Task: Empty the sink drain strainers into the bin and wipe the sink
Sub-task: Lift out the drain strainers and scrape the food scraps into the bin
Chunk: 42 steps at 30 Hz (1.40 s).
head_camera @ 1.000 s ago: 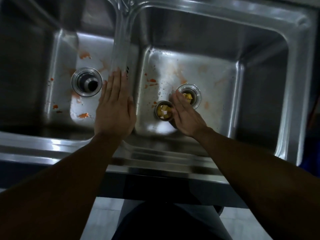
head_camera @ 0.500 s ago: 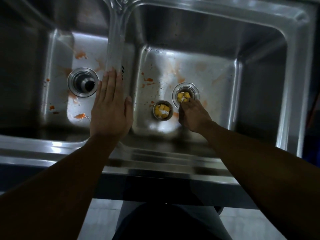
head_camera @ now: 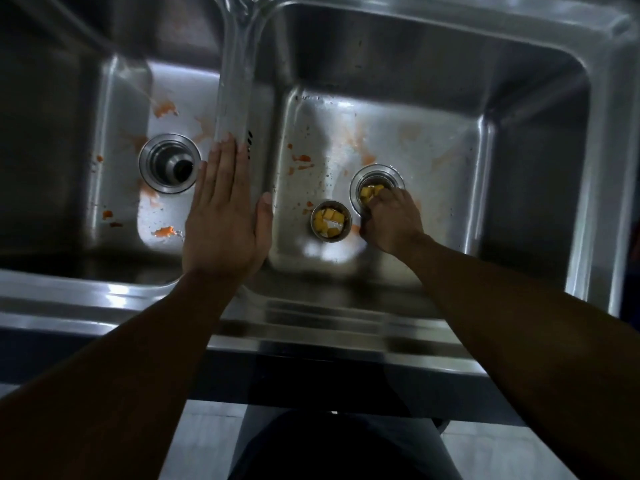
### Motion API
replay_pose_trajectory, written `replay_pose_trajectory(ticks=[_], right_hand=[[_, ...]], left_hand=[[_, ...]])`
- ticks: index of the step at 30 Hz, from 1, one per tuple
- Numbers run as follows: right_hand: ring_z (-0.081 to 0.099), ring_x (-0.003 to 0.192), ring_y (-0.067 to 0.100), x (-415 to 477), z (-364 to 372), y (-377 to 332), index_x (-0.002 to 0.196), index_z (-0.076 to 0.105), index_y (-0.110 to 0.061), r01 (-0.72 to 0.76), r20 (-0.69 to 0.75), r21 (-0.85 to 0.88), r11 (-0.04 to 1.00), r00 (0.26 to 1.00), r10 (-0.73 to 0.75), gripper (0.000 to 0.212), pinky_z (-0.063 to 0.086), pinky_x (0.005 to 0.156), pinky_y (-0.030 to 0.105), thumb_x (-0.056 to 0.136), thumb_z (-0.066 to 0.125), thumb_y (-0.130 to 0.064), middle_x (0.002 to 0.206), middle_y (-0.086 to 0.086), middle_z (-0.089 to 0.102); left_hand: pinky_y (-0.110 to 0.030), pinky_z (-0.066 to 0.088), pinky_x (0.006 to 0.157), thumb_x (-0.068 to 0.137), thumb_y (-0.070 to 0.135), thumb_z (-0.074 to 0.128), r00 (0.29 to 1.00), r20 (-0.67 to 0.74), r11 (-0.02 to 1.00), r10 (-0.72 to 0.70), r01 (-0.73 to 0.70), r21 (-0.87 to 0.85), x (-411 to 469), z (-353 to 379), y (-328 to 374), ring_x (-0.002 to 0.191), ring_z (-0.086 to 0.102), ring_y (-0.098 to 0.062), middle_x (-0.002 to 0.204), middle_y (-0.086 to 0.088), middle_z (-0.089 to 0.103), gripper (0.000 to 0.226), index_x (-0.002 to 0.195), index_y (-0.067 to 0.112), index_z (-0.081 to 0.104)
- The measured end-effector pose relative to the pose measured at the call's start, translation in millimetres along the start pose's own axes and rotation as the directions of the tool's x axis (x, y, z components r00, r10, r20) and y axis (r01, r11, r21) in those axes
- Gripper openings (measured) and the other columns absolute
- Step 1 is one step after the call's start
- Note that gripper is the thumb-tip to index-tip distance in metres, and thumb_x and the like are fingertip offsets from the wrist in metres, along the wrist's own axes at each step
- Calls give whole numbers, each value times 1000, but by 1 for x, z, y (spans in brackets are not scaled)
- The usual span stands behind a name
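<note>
Getting the strainer out
The right hand (head_camera: 391,221) pinches the strainer (head_camera: 367,192) just ahead of it; the left hand (head_camera: 223,216) lies flat on the sink (head_camera: 235,98). Next: lift straight up, no spilling.

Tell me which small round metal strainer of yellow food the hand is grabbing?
The metal strainer seated in the right basin's drain, where the right hand curls its fingers. The other strainer stands loose beside it, untouched.
</note>
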State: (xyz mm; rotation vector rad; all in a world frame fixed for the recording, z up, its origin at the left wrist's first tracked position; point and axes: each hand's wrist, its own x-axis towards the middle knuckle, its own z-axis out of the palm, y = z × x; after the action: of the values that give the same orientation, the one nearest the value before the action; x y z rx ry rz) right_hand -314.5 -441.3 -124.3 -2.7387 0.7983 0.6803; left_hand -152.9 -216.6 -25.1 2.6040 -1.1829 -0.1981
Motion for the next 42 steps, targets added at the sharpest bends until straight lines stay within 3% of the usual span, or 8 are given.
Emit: replay_pose_trajectory(ticks=[10,15,18,21,26,31,37,42], right_hand=[[47,115,33,-2,-2,10,116,71,-12,-19,-169,-14,1000,986,17,40,41,98,38,86,59,-35,126,15,53],[42,131,31,-6,-3,13,110,71,-11,72,-279,109,991,959,-39,38,50,100,40,80,74,-35,145,13,42],[42,134,26,-7,-4,14,118,62,-14,82,-226,286,955,974,-16,43,51,101,36,82,75,-34,151,5,37],[45,126,28,-9,-7,15,116,60,-14,92,-226,264,960,974,-31,50,54,94,40,77,79,-39,143,7,43],[50,122,26,-31,-11,22,145,33,-23,84,-282,374,924,959,27,90,54,91,34,72,83,-39,139,8,41],[51,113,27,-61,-13,36,150,35,-21,92,-225,335,938,974,-15,86,56,92,37,80,78,-45,133,12,36],[46,131,25,-78,-7,46,143,42,-19,62,-88,387,920,996,-30,78,44,109,36,79,82,-39,147,7,41],[44,136,28,-77,1,43,147,39,-18,59,-60,381,923,997,-39,81,40,108,35,80,83,-32,151,8,39]], left_hand=[[-46,14,128,105,37,32,1000,-17,1000,12,-12,-9,1,5,-4,158,5,-24,169,-16,9,66,160,4,12],[-47,15,128,106,37,32,1000,-21,1000,17,-17,-3,0,7,-5,158,5,-24,169,-16,10,66,159,3,14],[-47,15,128,106,38,31,1000,-23,1000,15,-15,-9,0,7,-5,158,5,-24,169,-16,10,66,159,4,13],[-46,15,128,106,38,30,1000,-25,1000,16,-16,-2,1,8,-5,158,5,-24,169,-15,10,66,159,4,14],[-45,10,129,106,33,28,999,-33,1000,22,-22,1,-1,7,-4,158,4,-23,169,-15,9,62,160,5,13],[-47,9,129,105,28,27,999,-16,999,35,-35,0,-2,3,-2,158,4,-25,169,-14,8,62,160,5,12],[-45,8,129,105,29,25,999,-38,999,39,-39,-1,-3,1,-1,158,6,-25,169,-14,11,61,160,5,15],[-41,6,130,105,30,24,999,-32,1000,30,-30,5,-3,3,-1,158,5,-22,169,-13,10,61,160,6,13]])
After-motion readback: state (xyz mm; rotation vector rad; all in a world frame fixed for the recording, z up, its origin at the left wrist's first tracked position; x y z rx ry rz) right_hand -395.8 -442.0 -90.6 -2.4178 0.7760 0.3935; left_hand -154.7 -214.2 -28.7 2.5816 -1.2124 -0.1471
